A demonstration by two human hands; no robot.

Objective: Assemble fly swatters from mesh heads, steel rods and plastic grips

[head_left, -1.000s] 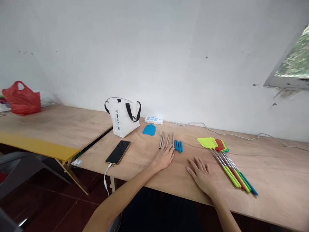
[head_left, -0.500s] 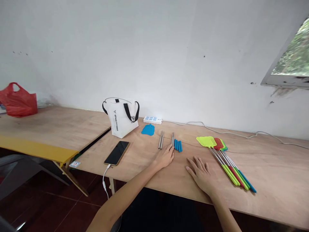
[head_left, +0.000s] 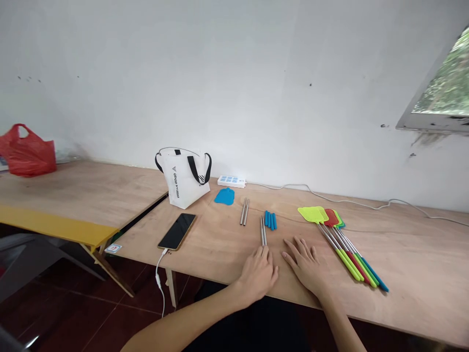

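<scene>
My left hand [head_left: 259,275] rests near the plywood table's front edge, its fingertips on the near end of a pair of thin metal rods [head_left: 263,231]. The fingers look loosely curled over that end. My right hand [head_left: 306,265] lies flat beside it, fingers spread, holding nothing. Another pair of metal rods [head_left: 245,211] lies farther back. Several short blue grips [head_left: 270,220] lie just right of the rods. A blue swatter head [head_left: 224,196] sits behind them.
Several assembled fly swatters [head_left: 340,242] with coloured heads and handles lie at the right. A black phone [head_left: 177,231] on a white cable, a white tote bag [head_left: 186,178] and a power strip [head_left: 231,182] are at the left and back. A red bag [head_left: 26,150] sits on the neighbouring table.
My left hand has drawn back toward the table's front edge, dragging a pair of metal rods with it. The right hand has stayed put.
</scene>
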